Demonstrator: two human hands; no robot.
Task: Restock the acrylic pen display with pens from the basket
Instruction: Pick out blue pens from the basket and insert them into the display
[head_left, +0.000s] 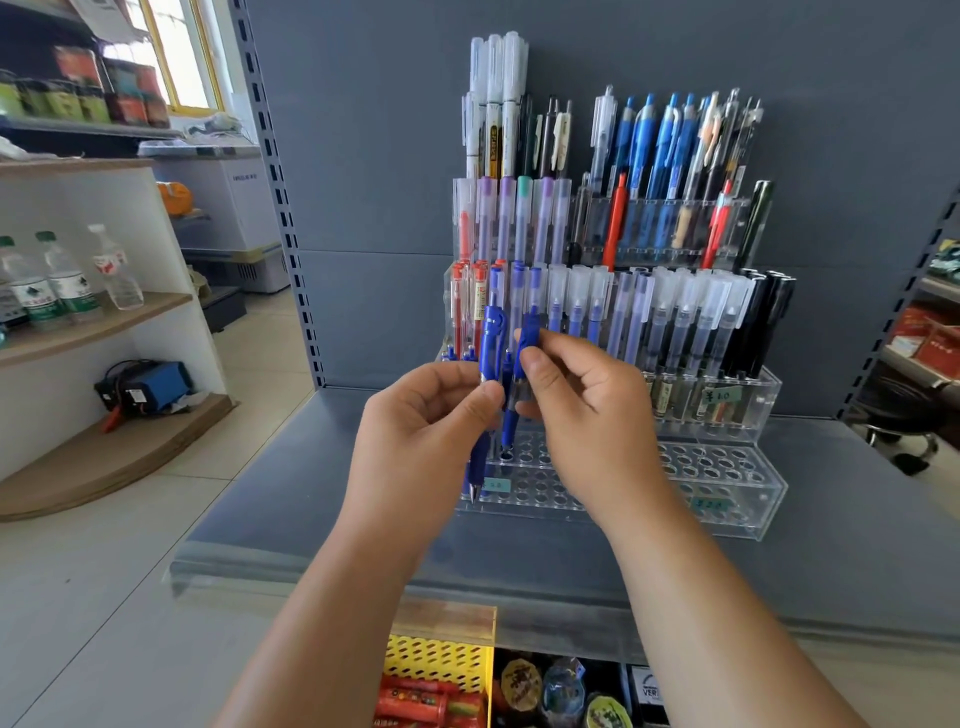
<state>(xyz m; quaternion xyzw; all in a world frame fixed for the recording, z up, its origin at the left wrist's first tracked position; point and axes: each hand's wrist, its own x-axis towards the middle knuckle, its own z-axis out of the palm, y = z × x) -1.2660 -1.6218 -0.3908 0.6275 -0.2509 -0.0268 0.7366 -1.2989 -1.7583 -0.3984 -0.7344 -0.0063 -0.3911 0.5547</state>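
Head-down view of a tiered acrylic pen display on a grey shop shelf, set back against the rear panel. Upper tiers packed with upright pens. Front two tiers mostly bare rows of round holes, waiting for stock.

Left hand raised before the display's left end, fingers curled and pinching a blue click pen at mid-barrel. Clip up, tip down, hanging just in front of the lowest tier. Seemingly parked there as the next one to go in.

Right hand just beside it, fingers clamped on a second blue pen near its top. Held nearly upright, most likely to match the vertical sockets, with the tip aimed at the holes near the left of an empty tier. Tip close to the holes; whether already inside one, impossible to tell. Probably mid-insertion.

Yellow perforated basket partly visible below the shelf's front edge, showing red packets rather than pens. Unclear whether this is the supply basket. Judging by the many open holes, much restocking left to do.
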